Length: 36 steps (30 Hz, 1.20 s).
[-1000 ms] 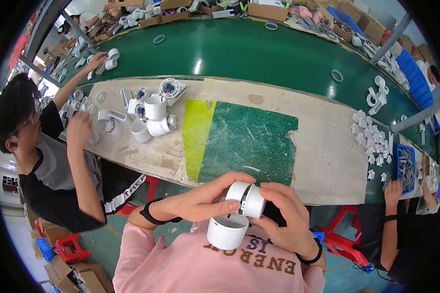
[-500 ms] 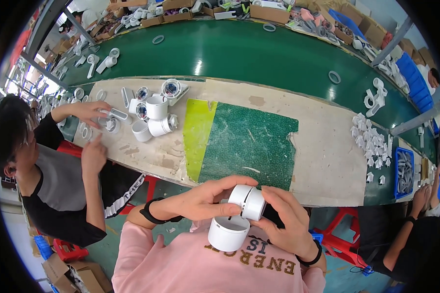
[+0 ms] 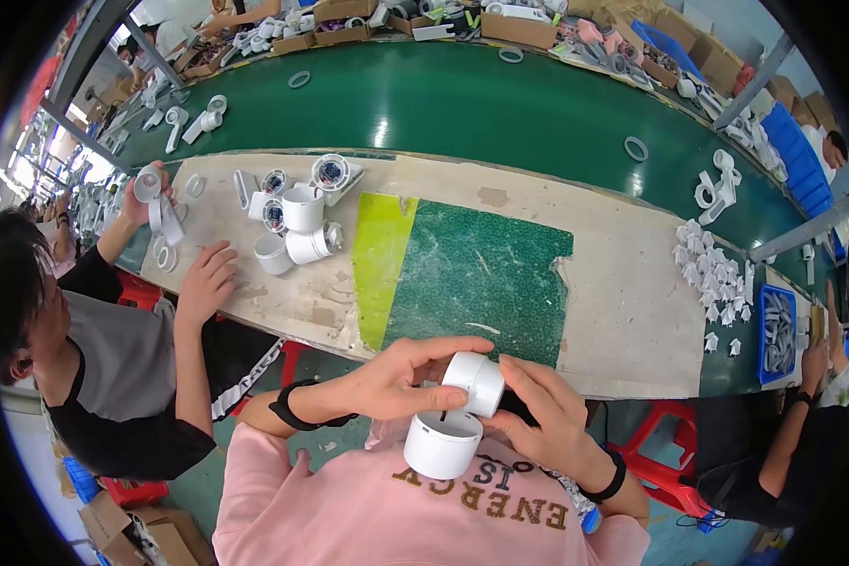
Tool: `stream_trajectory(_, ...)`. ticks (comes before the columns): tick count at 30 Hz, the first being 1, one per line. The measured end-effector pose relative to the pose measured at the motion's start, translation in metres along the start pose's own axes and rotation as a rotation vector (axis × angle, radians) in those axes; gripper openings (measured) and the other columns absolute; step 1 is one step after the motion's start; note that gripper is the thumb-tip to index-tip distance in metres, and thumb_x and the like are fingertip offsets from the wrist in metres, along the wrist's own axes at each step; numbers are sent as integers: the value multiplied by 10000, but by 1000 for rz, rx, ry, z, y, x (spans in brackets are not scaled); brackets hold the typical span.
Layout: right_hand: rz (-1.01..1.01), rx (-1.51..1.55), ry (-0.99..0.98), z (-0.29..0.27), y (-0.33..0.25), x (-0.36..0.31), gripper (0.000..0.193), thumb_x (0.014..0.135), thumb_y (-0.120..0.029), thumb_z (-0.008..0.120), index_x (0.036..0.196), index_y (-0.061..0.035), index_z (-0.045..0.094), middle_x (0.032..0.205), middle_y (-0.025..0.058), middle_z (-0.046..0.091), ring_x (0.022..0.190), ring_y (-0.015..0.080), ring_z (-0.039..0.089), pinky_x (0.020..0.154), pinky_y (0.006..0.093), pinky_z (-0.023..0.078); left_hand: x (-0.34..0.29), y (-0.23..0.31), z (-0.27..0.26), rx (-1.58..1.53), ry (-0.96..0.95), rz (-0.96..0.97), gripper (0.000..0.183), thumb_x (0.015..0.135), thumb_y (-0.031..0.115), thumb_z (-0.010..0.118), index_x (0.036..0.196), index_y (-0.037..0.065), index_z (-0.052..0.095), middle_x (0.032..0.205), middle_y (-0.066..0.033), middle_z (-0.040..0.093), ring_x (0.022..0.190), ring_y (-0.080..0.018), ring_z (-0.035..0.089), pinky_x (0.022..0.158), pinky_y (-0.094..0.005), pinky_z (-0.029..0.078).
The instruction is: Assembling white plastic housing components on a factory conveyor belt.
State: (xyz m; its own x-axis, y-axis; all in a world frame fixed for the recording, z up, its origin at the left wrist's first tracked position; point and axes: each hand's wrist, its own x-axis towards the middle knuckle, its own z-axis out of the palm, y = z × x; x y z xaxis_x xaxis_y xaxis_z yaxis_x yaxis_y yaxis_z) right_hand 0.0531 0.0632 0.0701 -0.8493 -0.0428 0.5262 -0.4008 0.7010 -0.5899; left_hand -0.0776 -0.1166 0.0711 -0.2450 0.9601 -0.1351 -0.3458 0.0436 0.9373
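In front of my chest I hold a white plastic housing made of two joined cylinders. Its upper cylinder (image 3: 476, 380) is tilted, with a thin seam around it. Below hangs an open round cup (image 3: 442, 451), its hollow facing up. My left hand (image 3: 401, 379) pinches the housing from the left, thumb across the upper cylinder's lower edge and index finger over its top. My right hand (image 3: 552, 415) grips the same cylinder from the right, fingertips on its end. Farther off stand similar white housings (image 3: 304, 208), some with circuit parts showing inside.
A green cutting mat (image 3: 481, 274) with a yellow-green strip lies on the bench (image 3: 632, 302). White star-shaped parts (image 3: 707, 269) and a blue tray (image 3: 764, 363) of grey parts are at right. A co-worker sits at left. Grey rings lie on the green conveyor belt (image 3: 462, 113).
The dark gap around the upper cylinder has narrowed to a thin seam in my hands. At left, the co-worker has lifted a white part. Rings on the belt have shifted slightly left.
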Motion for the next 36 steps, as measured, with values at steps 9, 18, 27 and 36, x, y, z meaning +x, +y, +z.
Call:
stream_trajectory(9,265,187,2,-4,10,20,689,671,-306,767,1226,-7,490,1273,161,457,1198,362,366,976,454,284,16,-5,-18,-289,-72,161,671,778,250,711,1313,26,375,1288,-143,469,1203,-240,455,1002,-374,365)
stream_trajectory(18,148,53,31,14,11,22,609,678,-293,741,1191,-42,528,901,94,605,837,232,569,780,357,369,9,-23,-28,-580,22,-98,696,819,317,630,1353,-18,333,1301,-147,460,1183,-219,478,976,-358,412)
stream_trajectory(27,157,53,34,22,13,25,569,701,-302,730,1166,-45,530,820,102,604,750,236,573,716,346,373,10,-21,-31,-468,69,-139,737,750,319,725,1312,-7,378,1207,-133,516,1078,-223,546,932,-348,440)
stream_trajectory(36,342,53,53,25,-13,32,683,692,-277,742,1242,9,453,923,141,603,797,262,587,679,347,452,14,-34,-17,-406,130,71,837,681,257,802,1344,52,334,1219,-106,499,1099,-220,529,930,-358,439)
